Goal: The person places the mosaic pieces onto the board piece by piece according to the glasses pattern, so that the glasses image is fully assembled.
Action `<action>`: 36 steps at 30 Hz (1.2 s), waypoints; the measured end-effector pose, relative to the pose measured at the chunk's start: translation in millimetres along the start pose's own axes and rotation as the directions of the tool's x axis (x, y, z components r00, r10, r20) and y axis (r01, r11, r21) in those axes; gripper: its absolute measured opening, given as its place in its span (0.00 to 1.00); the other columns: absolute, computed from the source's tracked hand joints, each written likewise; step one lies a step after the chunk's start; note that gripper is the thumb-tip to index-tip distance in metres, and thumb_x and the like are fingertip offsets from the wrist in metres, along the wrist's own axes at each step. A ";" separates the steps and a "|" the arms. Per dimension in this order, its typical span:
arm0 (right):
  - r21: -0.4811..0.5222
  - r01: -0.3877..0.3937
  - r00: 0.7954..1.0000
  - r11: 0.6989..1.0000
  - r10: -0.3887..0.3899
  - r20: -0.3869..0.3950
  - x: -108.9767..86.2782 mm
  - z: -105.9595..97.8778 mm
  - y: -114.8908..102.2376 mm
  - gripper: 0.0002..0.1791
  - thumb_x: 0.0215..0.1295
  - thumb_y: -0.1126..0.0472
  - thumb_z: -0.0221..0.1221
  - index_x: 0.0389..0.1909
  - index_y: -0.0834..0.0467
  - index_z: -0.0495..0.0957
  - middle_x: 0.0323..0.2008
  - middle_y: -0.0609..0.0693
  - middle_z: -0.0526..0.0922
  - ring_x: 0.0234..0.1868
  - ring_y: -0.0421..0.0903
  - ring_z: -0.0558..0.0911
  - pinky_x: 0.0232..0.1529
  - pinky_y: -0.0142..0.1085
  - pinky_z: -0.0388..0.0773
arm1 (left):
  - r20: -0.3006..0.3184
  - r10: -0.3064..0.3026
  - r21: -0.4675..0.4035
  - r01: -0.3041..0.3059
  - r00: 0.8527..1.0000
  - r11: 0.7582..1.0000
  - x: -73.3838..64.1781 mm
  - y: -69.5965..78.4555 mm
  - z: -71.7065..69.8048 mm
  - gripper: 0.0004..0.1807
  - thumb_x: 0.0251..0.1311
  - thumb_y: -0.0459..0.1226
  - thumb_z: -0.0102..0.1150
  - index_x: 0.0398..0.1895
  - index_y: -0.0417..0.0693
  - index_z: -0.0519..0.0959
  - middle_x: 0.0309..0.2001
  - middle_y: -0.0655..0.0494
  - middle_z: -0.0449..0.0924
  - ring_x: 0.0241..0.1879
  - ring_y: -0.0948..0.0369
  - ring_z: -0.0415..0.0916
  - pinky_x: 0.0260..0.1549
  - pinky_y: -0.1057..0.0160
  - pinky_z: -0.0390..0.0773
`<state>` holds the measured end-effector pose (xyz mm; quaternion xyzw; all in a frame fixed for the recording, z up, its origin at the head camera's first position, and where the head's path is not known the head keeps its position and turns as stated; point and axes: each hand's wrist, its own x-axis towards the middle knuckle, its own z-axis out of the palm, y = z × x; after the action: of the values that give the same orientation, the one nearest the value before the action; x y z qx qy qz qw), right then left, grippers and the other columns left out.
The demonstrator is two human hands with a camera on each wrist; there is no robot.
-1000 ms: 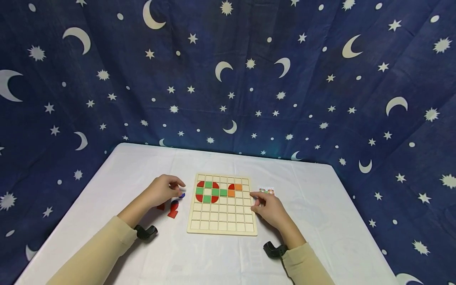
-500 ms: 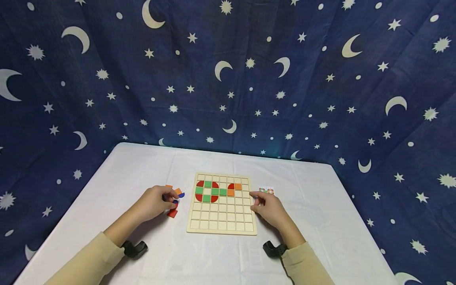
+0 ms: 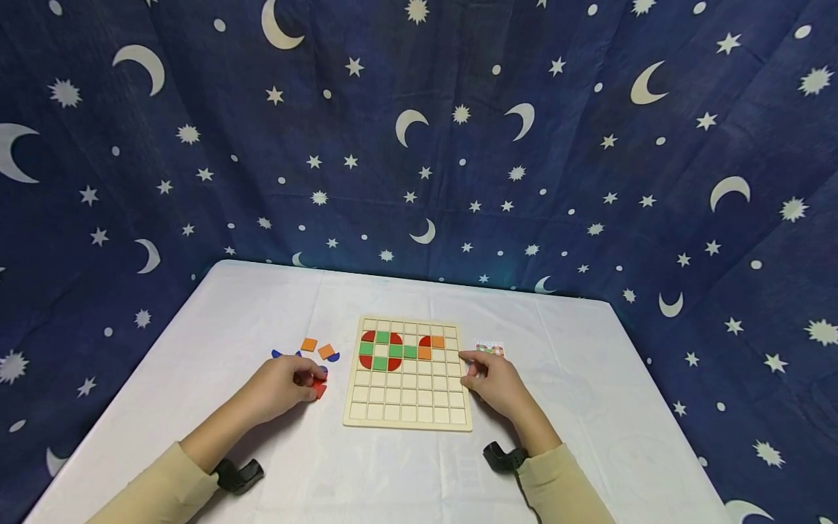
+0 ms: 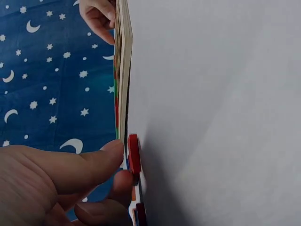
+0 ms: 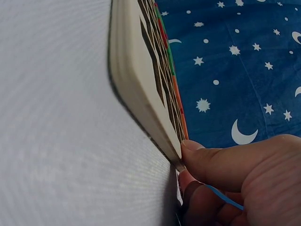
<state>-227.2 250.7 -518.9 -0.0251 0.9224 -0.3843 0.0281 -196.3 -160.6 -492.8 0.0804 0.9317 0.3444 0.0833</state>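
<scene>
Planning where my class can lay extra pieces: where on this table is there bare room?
Bare white cloth lies between the board and the curtain, right of the right hand and card, and nearside of the board between the sleeves. Crowded: left of the board, where loose tiles lie near the left hand.

Head view: set high and back, facing forward and down across the white cloth-covered table [image 3: 393,477] to the dark blue star-and-moon curtain [image 3: 373,131]. Left wrist view: low, rolled sideways, close upon the bare left hand [image 4: 70,172]; right wrist view: likewise, upon the bare right hand [image 5: 240,174]. Shared by both wrist views: right hand, curtain, part of the pale wooden grid board [image 3: 409,400].
</scene>
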 end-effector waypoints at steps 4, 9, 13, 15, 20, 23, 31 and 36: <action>0.000 0.005 1.000 1.000 -0.005 0.002 0.1 0.3 0.0 0.27 0.63 0.65 0.75 0.64 0.53 0.85 0.31 0.46 0.80 0.27 0.42 0.74 0.26 0.31 0.70 | 0.034 -0.029 0.025 0.028 0.999 0.999 -4.5 1.4 2.7 0.16 0.54 0.30 0.79 0.44 0.57 0.91 0.32 0.59 0.78 0.37 0.60 0.72 0.37 0.62 0.72; 0.000 0.002 1.000 1.000 -0.002 -0.001 0.9 0.1 0.2 0.27 0.62 0.66 0.75 0.64 0.53 0.85 0.31 0.46 0.80 0.29 0.43 0.73 0.27 0.32 0.69 | 0.038 -0.011 0.033 0.009 0.999 0.999 -6.0 3.2 4.1 0.18 0.54 0.29 0.78 0.47 0.56 0.91 0.32 0.60 0.78 0.37 0.60 0.72 0.36 0.62 0.71; 0.002 0.005 1.000 1.000 -0.005 -0.001 1.3 0.3 0.8 0.27 0.63 0.66 0.74 0.63 0.54 0.85 0.31 0.47 0.80 0.29 0.43 0.73 0.28 0.32 0.69 | 0.044 0.008 0.038 -0.010 0.999 0.999 -5.5 3.8 6.1 0.19 0.54 0.28 0.77 0.46 0.56 0.91 0.32 0.60 0.78 0.38 0.61 0.72 0.37 0.63 0.71; 0.002 0.009 1.000 1.000 -0.009 0.000 1.1 0.5 0.7 0.26 0.63 0.66 0.74 0.63 0.54 0.85 0.31 0.47 0.80 0.29 0.43 0.73 0.28 0.32 0.69 | 0.043 0.006 0.042 -0.008 0.999 0.999 -6.0 4.5 7.6 0.17 0.54 0.27 0.77 0.43 0.57 0.90 0.31 0.61 0.77 0.37 0.61 0.72 0.36 0.64 0.71; -0.002 -0.001 1.000 1.000 0.001 -0.001 0.0 -0.1 0.0 0.27 0.63 0.65 0.74 0.64 0.53 0.85 0.31 0.46 0.80 0.29 0.43 0.73 0.29 0.32 0.69 | 0.036 0.015 0.081 -0.018 0.999 0.997 -7.5 6.7 11.1 0.15 0.54 0.28 0.77 0.36 0.57 0.84 0.28 0.61 0.75 0.33 0.62 0.71 0.33 0.64 0.69; -0.012 -0.003 1.000 1.000 0.003 -0.003 0.2 -0.1 0.1 0.27 0.63 0.65 0.74 0.64 0.53 0.85 0.31 0.46 0.80 0.29 0.43 0.74 0.29 0.32 0.69 | 0.060 0.044 0.110 -0.050 0.997 0.993 -8.0 8.3 11.4 0.15 0.56 0.30 0.77 0.42 0.58 0.87 0.29 0.62 0.75 0.34 0.63 0.71 0.35 0.64 0.70; -0.018 0.006 1.000 1.000 -0.006 -0.001 0.5 0.2 1.7 0.26 0.63 0.65 0.74 0.63 0.54 0.85 0.31 0.46 0.80 0.29 0.43 0.73 0.28 0.32 0.69 | 0.109 0.074 0.117 -0.087 0.991 0.989 -8.2 10.6 11.6 0.14 0.58 0.31 0.76 0.41 0.60 0.86 0.29 0.63 0.75 0.32 0.63 0.71 0.35 0.64 0.70; -0.018 -0.002 1.000 1.000 0.002 0.004 1.8 -0.2 2.0 0.26 0.63 0.65 0.74 0.64 0.53 0.85 0.31 0.46 0.80 0.30 0.43 0.74 0.29 0.32 0.69 | 0.103 0.079 0.083 -0.088 0.992 0.993 -8.6 8.0 10.0 0.16 0.55 0.28 0.76 0.38 0.58 0.83 0.27 0.61 0.74 0.30 0.63 0.71 0.33 0.65 0.69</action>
<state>-229.0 252.1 -520.2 -0.0251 0.9258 -0.3760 0.0303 -185.1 -150.1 -494.1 0.1399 0.9364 0.3020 0.1113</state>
